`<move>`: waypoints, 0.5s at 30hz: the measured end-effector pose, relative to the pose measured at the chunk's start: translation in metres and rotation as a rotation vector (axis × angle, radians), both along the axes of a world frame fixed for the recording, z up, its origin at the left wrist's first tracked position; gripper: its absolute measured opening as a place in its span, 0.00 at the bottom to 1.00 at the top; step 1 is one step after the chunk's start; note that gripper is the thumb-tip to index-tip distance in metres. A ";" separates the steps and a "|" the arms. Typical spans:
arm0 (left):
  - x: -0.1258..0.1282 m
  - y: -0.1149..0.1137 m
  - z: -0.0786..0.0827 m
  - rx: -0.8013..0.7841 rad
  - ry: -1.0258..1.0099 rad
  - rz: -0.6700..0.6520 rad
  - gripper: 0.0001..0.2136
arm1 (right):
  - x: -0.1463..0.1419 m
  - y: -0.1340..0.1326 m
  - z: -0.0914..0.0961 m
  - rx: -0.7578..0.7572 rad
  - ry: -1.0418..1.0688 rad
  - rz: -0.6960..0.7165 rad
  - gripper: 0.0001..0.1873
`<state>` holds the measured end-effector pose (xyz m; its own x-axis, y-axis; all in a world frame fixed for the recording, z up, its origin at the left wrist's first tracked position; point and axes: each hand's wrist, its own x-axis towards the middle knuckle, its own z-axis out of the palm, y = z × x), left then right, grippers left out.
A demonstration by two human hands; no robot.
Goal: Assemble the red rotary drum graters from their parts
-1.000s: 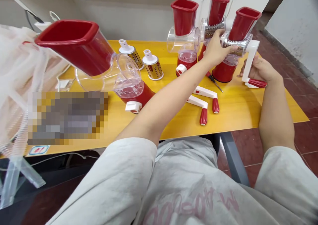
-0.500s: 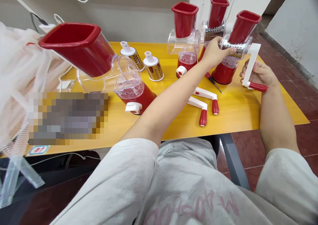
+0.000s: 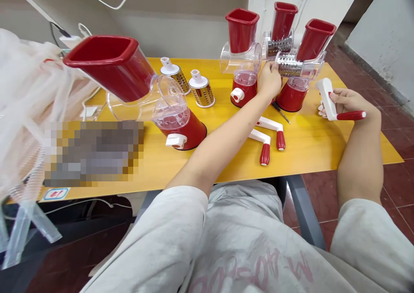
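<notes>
Pulled away from the drum end, the white crank handle [image 3: 327, 99] now sits well to the right of the housing it touched a moment ago. The right hand [image 3: 347, 104] has its fingers closed around the crank's white arm, with the red grip [image 3: 351, 115] pointing outward. The left hand [image 3: 269, 81] has reached across the yellow tabletop [image 3: 310, 148], its fingertips [image 3: 273, 68] curled onto the steel grater drum [image 3: 291, 66]. Whether they are firmly gripping it or only steadying it, I cannot tell.

That drum lies in the clear housing of the rightmost rotary grater [image 3: 293, 95], upper right of the frame. Behind it, a second grater [image 3: 283, 21] also shows a steel drum, while the middle grater [image 3: 244, 92] and the large tilted one at left [image 3: 184, 131] appear to have empty housings. No crank is visibly fitted to any of the four.

Two gold-coloured drums [image 3: 202, 90] with white hubs stand loose near the centre of the table. Two more cranks [image 3: 267, 131] lie just below the left forearm, near a small screwdriver [image 3: 280, 111]. Ribbed white plastic packaging [image 3: 22, 112] hangs at the far left, and a pixelated patch hides whatever lies at lower left of the table.
</notes>
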<state>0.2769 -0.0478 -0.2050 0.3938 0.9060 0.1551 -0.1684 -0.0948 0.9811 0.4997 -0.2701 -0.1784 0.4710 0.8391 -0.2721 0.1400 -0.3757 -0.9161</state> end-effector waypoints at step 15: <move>0.005 -0.021 0.015 -0.332 -0.002 0.271 0.14 | -0.040 0.014 0.019 -0.472 -0.529 0.093 0.20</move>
<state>0.2824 -0.0683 -0.1903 0.1345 0.9776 -0.1617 -0.1833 0.1849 0.9655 0.4600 -0.2556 -0.1596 0.5721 0.7315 -0.3711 0.5715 -0.6800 -0.4594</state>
